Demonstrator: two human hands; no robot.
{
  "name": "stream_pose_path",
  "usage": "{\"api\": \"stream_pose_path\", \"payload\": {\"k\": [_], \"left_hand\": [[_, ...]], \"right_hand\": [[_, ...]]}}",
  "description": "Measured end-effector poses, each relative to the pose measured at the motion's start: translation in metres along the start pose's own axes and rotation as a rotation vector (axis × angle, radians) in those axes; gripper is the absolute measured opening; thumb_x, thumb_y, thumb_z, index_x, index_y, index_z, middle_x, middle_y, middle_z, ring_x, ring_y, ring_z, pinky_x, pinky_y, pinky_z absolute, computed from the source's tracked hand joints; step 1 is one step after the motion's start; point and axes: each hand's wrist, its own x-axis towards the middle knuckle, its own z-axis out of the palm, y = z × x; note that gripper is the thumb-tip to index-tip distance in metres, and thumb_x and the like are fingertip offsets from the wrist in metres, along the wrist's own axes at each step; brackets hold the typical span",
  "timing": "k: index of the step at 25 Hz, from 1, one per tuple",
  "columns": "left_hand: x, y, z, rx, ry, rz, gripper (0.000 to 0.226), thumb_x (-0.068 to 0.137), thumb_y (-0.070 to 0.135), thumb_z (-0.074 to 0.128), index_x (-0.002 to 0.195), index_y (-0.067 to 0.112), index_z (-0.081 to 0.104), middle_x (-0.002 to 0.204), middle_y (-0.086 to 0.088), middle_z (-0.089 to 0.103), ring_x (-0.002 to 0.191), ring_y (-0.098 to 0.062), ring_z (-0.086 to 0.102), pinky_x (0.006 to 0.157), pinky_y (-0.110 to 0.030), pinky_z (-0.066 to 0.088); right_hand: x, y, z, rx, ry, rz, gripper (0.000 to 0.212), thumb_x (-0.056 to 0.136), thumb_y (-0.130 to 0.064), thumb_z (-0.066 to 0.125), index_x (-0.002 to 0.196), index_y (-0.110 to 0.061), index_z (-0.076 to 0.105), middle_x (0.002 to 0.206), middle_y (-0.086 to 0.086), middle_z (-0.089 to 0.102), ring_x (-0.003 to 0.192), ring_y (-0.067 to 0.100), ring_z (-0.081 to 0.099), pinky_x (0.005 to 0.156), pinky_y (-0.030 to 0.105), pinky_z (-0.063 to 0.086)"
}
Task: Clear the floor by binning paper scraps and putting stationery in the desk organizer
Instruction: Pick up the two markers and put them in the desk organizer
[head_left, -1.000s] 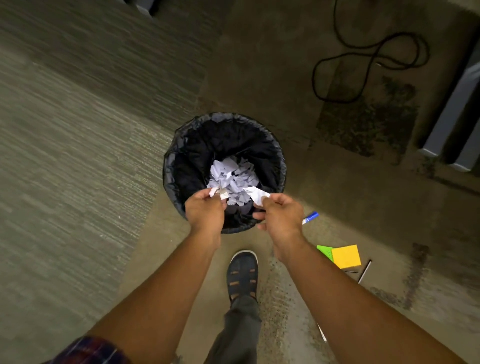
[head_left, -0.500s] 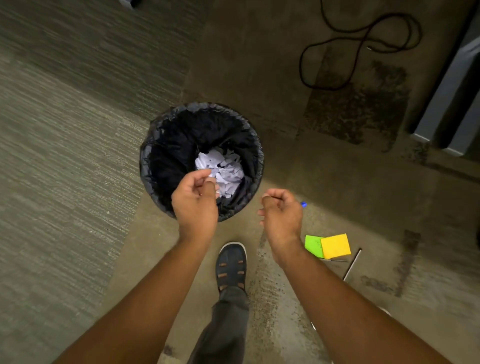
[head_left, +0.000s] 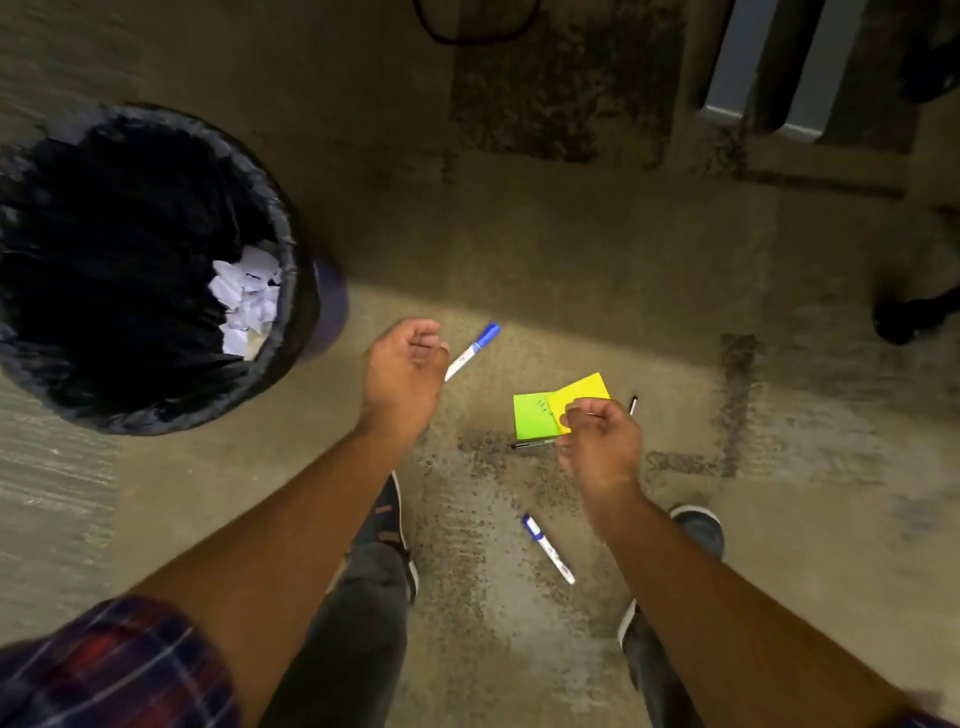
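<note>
Both of my hands are empty now: a second ago each pinched a white scrap above the bin (head_left: 291, 249), and those scraps have dropped onto the heap of paper scraps (head_left: 244, 306) inside the black liner. The view has swung away from the bin, which now sits well off beyond my left knuckles, towards the stationery lying on the carpet.

My left hand (head_left: 402, 371) hangs loosely curled, fingers half closed around nothing. Just past its fingertips lies a blue-capped marker (head_left: 472, 351), close but not yet touched.

My right hand (head_left: 602, 441) is also curled, thumb and forefinger drawn near each other over the sticky notes; whether they nip the edge of the yellow sticky pad (head_left: 584, 392) I cannot tell, since the knuckles cover that corner. The green sticky pad (head_left: 532, 415) lies beside those fingers on the thumb side, touching the yellow one. A thin black pen (head_left: 532, 443) rests just under the same fingers, another dark pen tip (head_left: 632, 404) shows beyond them, and a second blue marker (head_left: 548, 548) lies back behind the wrist, between my shoes.

I judge the binning finished, as no loose scraps show on the floor. The stationery comes next. The desk organizer is nowhere in view.
</note>
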Motion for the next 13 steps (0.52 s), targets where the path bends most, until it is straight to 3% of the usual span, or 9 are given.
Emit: {"api": "stream_pose_path", "payload": {"k": [2,4,7,10,13], "left_hand": [[0.019,-0.018,0.022,0.122,-0.041,-0.024,0.024,0.089,0.002,0.069,0.108,0.018,0.069,0.093,-0.003,0.069,0.073,-0.006,0.061,0.076,-0.017,0.05],[0.036,-0.036,0.042,0.249,-0.067,-0.026,0.025,0.086,0.002,0.07,0.109,0.01,0.072,0.094,-0.011,0.07,0.078,-0.015,0.06,0.08,-0.025,0.051],[0.053,-0.054,0.062,0.348,-0.127,0.004,0.024,0.084,0.001,0.073,0.108,0.004,0.072,0.091,-0.024,0.069,0.08,-0.023,0.058,0.086,-0.042,0.057],[0.066,-0.075,0.08,0.501,-0.131,0.018,0.025,0.08,0.012,0.082,0.103,0.012,0.072,0.088,-0.005,0.066,0.076,-0.019,0.06,0.08,-0.039,0.058],[0.07,-0.092,0.091,0.632,-0.117,0.002,0.038,0.074,0.03,0.089,0.103,0.018,0.07,0.094,0.0,0.068,0.078,-0.019,0.063,0.073,-0.029,0.052]], "right_hand": [[0.023,0.027,-0.014,0.022,0.003,0.047,0.011,0.097,-0.001,0.062,0.094,-0.012,0.06,0.09,0.019,0.064,0.061,0.023,0.055,0.058,0.029,0.042],[0.042,0.061,-0.018,-0.042,0.0,0.046,0.01,0.094,0.0,0.065,0.093,-0.009,0.06,0.088,0.018,0.063,0.072,0.025,0.056,0.066,0.034,0.043],[0.052,0.113,-0.019,-0.296,-0.101,-0.034,0.011,0.091,-0.007,0.071,0.091,-0.014,0.063,0.082,0.003,0.065,0.078,0.02,0.06,0.069,0.019,0.047],[0.057,0.163,-0.024,-0.622,-0.235,-0.092,0.013,0.087,-0.023,0.074,0.094,-0.021,0.062,0.091,-0.001,0.069,0.084,0.017,0.065,0.072,0.025,0.05],[0.057,0.196,-0.03,-1.014,-0.362,-0.167,0.024,0.085,-0.04,0.073,0.095,-0.026,0.057,0.094,-0.002,0.063,0.088,0.02,0.064,0.065,0.029,0.045]]}}
